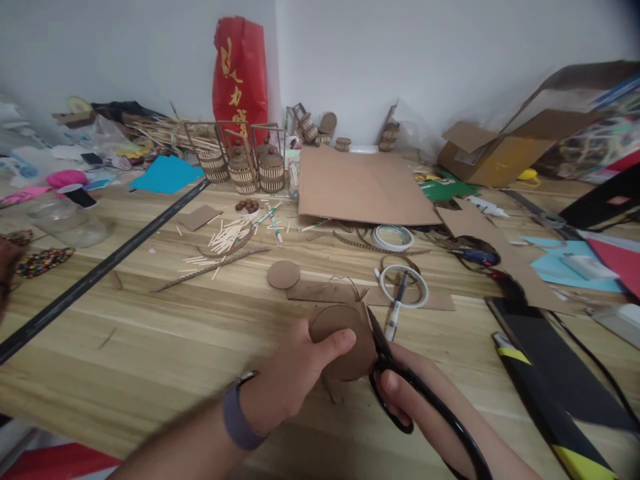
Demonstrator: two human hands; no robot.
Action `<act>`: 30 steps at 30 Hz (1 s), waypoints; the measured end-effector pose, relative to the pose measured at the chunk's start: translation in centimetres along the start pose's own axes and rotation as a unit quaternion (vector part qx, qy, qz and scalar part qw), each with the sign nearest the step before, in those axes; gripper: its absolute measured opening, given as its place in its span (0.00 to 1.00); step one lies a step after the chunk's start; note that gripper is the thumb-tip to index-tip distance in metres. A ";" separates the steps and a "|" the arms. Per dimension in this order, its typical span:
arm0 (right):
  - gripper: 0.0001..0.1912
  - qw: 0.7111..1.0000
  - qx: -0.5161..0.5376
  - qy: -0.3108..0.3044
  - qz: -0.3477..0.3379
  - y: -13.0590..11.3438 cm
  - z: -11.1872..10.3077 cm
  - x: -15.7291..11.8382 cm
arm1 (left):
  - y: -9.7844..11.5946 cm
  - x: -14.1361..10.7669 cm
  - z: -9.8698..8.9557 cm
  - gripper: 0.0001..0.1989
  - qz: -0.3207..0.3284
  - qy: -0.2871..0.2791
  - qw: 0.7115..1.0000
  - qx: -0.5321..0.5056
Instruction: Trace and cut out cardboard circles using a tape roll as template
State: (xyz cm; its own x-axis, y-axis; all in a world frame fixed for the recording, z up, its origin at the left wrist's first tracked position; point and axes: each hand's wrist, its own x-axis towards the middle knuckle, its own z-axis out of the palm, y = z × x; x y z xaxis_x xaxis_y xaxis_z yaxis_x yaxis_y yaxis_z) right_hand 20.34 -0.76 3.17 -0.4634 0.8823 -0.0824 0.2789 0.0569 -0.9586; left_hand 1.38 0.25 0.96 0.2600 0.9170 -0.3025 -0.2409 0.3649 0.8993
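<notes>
Left hand (295, 365) pinches brown cardboard (356, 357); right hand (414, 400) grips black-handled scissors (384, 352)

Most fingers of the left hand (295, 370) hide under the cardboard piece (357, 357). The black scissors (385, 358) in the right hand (407, 397) get cut off at the bottom edge. Just past the right hand, the pen (395, 315) has marks too small to read.

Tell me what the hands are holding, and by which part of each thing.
The left hand holds a cardboard piece by its left side, thumb across the face; the right hand holds scissors by their black handles.
</notes>
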 end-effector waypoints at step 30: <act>0.42 0.996 -0.066 -0.001 -0.058 0.2 -0.5 -0.2 | 0.4 -0.4 0.5 0.26 -0.021 0.031 0.999 0.012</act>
State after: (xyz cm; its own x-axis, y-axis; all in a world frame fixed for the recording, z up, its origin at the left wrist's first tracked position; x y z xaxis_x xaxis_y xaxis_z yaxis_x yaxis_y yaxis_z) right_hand 20.88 -0.66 3.13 -0.5014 0.8648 0.0267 0.3316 0.2206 -0.9173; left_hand 1.66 -0.06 1.62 0.2115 0.9095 -0.3579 -0.2082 0.3997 0.8927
